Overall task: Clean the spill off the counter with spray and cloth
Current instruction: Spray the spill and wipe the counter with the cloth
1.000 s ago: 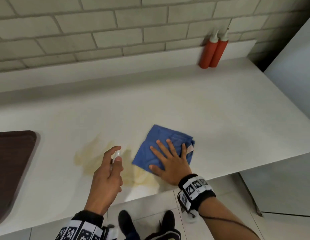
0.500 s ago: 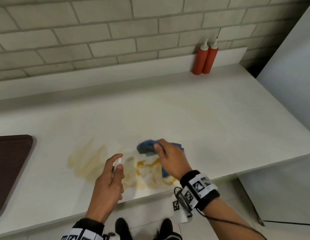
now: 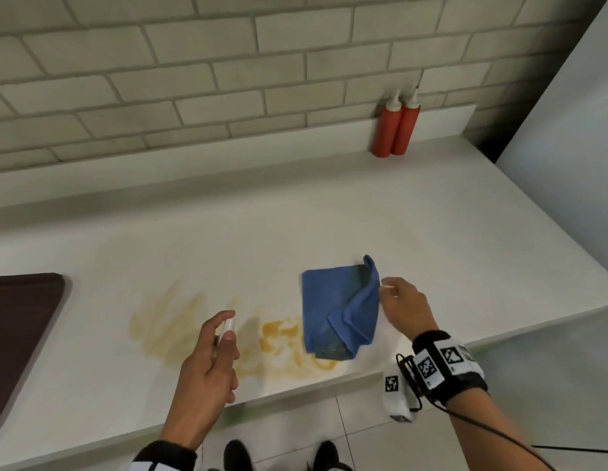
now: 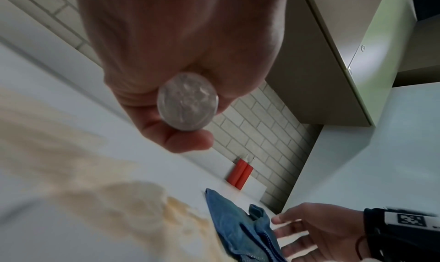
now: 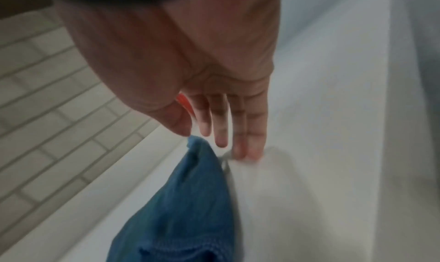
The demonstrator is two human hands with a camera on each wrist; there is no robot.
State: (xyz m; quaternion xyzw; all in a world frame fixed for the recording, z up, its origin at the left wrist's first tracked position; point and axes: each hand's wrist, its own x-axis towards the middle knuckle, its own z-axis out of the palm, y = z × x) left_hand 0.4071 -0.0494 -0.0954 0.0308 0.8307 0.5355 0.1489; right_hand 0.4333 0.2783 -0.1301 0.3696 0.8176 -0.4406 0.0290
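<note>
Head view shows the left hand point(image 3: 207, 365) curled round a small clear spray bottle point(image 3: 224, 329) above the yellow spill point(image 3: 278, 338) on the white desk point(image 3: 431, 232). Just right of it, the blue cloth point(image 3: 340, 311) lies crumpled over the spill's edge. The right hand point(image 3: 404, 307), fingers straight, touches the cloth's raised edge.

Head cam looks steeply down on counter point(image 3: 329, 215). Wrist cams sit close behind each palm, facing along fingers. All three share blue cloth point(image 3: 340, 311) and red bottles point(image 3: 396, 130).
</note>
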